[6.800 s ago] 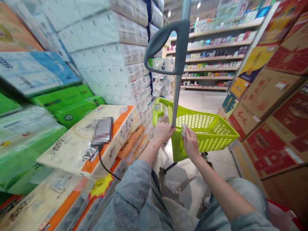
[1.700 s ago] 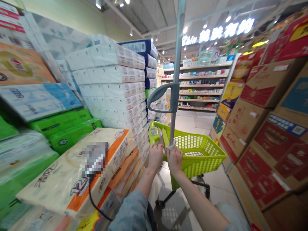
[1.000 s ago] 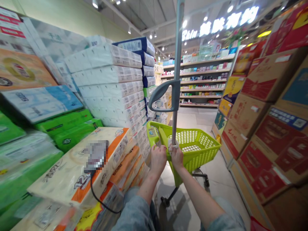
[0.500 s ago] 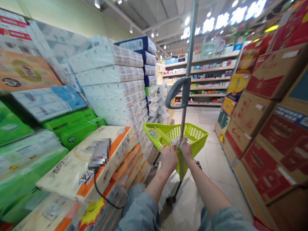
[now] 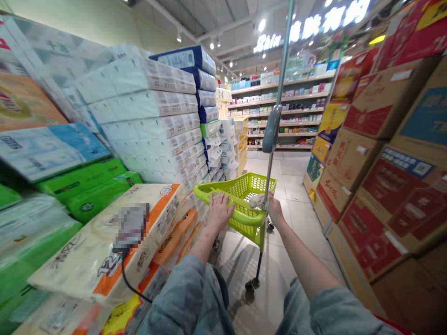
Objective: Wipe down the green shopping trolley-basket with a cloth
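Observation:
A lime-green shopping cart (image 5: 244,217) with a basket of plastic mesh stands on casters before me. My left hand (image 5: 219,211) lies over its near rim at the left, fingers hooked across the edge. At the near right corner, my right hand (image 5: 274,210) is closed around a crumpled white cloth or tissue (image 5: 257,201), pressed against the foot of the metal pole (image 5: 269,170). That pole rises from the corner and carries a grey loop handle (image 5: 272,130), seen nearly edge-on. The right fingertips are partly hidden behind the pole.
Stacked tissue packs (image 5: 150,116) wall the left side. A blurred-out device (image 5: 132,225) with a black cable lies on a cream pack (image 5: 80,260). Cardboard cartons (image 5: 370,107) pile up on the right. Stocked shelves (image 5: 279,107) stand beyond the tiled floor (image 5: 296,186).
The cart has swung round, and its loop handle now shows edge-on. My left hand has moved left along the rim, away from the right hand, which stays by the pole with the white cloth.

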`<state>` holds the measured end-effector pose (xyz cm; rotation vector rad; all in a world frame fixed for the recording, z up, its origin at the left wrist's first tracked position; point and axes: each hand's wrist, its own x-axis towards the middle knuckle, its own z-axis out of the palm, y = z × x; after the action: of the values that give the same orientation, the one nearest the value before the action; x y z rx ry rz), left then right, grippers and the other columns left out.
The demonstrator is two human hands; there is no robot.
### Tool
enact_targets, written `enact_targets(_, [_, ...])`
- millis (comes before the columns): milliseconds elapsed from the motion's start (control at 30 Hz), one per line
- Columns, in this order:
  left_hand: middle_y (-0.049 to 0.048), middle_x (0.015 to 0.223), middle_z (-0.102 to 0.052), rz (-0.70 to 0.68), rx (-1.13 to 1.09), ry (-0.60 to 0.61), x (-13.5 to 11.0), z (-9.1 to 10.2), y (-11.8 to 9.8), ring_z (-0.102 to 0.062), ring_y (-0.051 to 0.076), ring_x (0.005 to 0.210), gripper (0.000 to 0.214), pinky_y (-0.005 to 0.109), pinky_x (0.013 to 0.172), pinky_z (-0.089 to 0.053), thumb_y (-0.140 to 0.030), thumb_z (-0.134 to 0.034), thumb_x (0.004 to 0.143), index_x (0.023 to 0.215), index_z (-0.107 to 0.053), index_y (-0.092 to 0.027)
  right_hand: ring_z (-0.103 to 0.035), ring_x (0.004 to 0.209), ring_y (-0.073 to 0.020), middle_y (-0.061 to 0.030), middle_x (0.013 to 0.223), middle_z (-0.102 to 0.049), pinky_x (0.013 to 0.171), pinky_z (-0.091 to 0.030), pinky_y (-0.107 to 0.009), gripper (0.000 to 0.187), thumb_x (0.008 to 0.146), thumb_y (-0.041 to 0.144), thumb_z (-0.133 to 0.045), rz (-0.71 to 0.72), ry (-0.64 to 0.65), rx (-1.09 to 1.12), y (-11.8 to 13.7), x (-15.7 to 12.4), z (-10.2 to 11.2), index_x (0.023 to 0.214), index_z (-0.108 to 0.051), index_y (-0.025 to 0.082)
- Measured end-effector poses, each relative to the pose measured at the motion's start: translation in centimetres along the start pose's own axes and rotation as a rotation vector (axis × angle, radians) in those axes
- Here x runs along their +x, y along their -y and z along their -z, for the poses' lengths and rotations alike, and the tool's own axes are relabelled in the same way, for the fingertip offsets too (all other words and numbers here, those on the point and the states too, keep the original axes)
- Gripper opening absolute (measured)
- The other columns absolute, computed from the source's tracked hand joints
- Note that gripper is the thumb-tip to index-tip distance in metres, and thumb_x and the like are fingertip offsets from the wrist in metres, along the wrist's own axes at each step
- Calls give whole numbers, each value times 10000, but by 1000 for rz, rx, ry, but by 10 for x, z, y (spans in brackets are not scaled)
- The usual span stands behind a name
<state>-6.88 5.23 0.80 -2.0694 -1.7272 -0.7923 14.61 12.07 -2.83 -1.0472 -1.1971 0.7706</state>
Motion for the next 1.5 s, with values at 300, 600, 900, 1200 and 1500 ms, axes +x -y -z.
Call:
enact_targets(300, [178,1340,-529,65,60,-8,-6,2,-22,-410,310,1317,410,558,1131,-207,-343,-424,911,1239,-550,-132,-630,820,-230,-124,902,-692,734,-484,-345,612,882,628,-303,129,-86,-259,6,-51,17,1030,-639,138])
enact_targets(600, [205,1371,-495,91,70,31,-5,5,-44,-382,329,1333,463,570,1128,-178,-350,-380,926,1286,-520,-95,-575,1054,-252,-123,1132,-627,922,-469,-436,299,913,330,-434,595,20,-514,14,-111,16,1086,-623,176])
enact_targets(900, [158,1385,-497,97,136,71,-2,2,-59,-376,295,1336,494,540,1136,-178,-406,-333,935,1309,-506,-132,-581,812,-219,-117,807,-654,766,-420,-327,295,911,335,-485,784,162,-1233,55,-77,10,922,-666,103])
enact_targets(1200, [184,1376,-495,79,136,99,1,3,-58,-390,313,1316,544,515,1119,-220,-449,-314,938,1317,-503,-107,-670,663,-235,-144,690,-689,620,-394,-300,377,945,277,-327,302,288,-1482,78,-47,-21,929,-643,72])
enact_targets(1500, [48,1230,-599,-7,15,173,10,19,-8,-483,222,1158,418,506,1070,-277,-460,-280,964,1220,-559,-282,-636,750,-182,-104,853,-705,627,-349,-243,465,935,469,-347,654,426,-1269,67,-58,11,911,-661,128])
